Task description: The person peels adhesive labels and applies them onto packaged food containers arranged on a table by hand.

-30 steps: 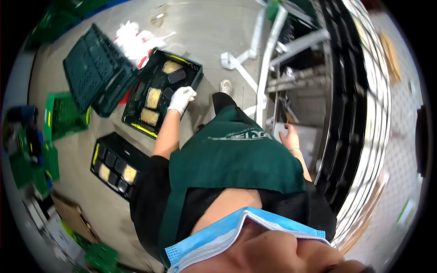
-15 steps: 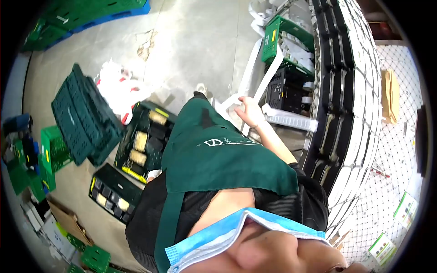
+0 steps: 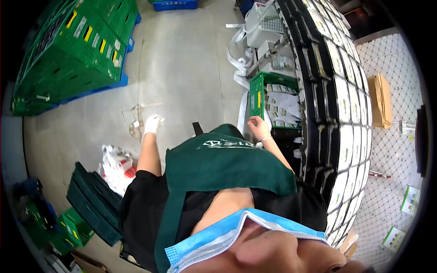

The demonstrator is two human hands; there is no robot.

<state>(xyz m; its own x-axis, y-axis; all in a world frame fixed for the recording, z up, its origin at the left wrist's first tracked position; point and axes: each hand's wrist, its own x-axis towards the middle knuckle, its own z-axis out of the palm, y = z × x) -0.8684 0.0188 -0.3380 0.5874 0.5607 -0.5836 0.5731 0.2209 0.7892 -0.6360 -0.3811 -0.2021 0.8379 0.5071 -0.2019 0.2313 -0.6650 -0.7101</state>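
Green crate [image 3: 256, 102] sits just beside the black rack [image 3: 315, 91], probably so its packets [image 3: 280, 105] stay in easy reach. It's right by the fingertips of the right hand [image 3: 259, 129]: fingers loosely apart, nothing visible in it, can't tell if it's touching. Gloved left hand [image 3: 153, 123] is out over the floor [image 3: 182, 68], too blurry to say open or closed.

Grey floor [image 3: 182, 68] stretches between green crates [image 3: 82, 54] stacked on blue pallets [image 3: 122, 79], far left, and shelving [image 3: 318, 91] at right.
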